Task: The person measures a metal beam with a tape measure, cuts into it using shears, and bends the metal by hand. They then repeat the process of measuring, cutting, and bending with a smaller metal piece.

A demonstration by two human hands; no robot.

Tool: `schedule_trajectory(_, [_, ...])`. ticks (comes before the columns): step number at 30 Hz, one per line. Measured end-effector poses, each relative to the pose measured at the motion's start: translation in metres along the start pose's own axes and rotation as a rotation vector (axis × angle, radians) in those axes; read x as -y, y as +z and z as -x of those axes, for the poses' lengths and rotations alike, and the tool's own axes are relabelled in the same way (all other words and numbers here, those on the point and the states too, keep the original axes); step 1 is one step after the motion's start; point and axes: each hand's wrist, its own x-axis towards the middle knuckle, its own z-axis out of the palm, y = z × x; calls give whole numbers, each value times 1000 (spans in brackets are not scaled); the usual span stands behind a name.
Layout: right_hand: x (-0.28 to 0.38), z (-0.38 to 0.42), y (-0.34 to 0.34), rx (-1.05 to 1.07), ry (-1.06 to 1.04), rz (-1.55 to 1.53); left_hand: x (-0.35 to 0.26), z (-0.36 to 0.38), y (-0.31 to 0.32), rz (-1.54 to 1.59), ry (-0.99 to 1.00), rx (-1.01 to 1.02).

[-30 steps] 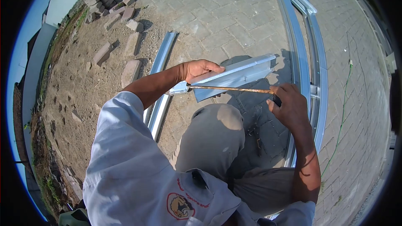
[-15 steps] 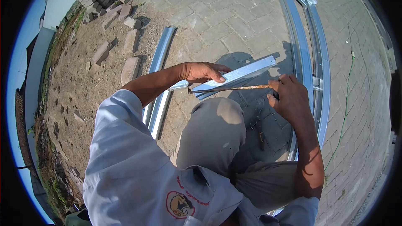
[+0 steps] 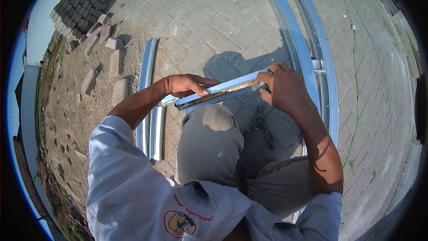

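Note:
My left hand (image 3: 189,85) grips a short silvery metal channel (image 3: 232,83) near its left end, thumb on top and the other fingers partly hidden behind. The channel lies slanted above my knee. Along its near side runs a worn, rust-brown strip (image 3: 227,93) that looks like a tape measure blade. At the channel's right end my right hand (image 3: 283,85) is closed around the strip's end, where a bit of yellow shows between the fingers. Most of what that palm holds is hidden. On the paving below lies a dark tool with two handles (image 3: 260,125), resembling pliers.
Long metal channels joined in a frame (image 3: 312,40) stretch along my right. Shorter metal channels (image 3: 147,67) lie at my left beside loose paving blocks (image 3: 117,62). A block pile (image 3: 89,0) stands far left. A green cord (image 3: 355,85) crosses the paving at right.
The strip has come from a slant across the channel's near edge to lie along it. My right hand has moved up to the channel's right end. The whole view has shifted somewhat.

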Motion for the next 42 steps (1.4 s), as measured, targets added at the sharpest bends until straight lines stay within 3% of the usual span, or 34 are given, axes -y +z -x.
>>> schedule_trajectory(23, [-15, 7, -2, 160, 117, -17, 4, 19, 0, 13, -96, -47])
schedule_trajectory(42, [-2, 8, -10, 403, 172, -93, 20, 14, 1, 38, -88, 103])
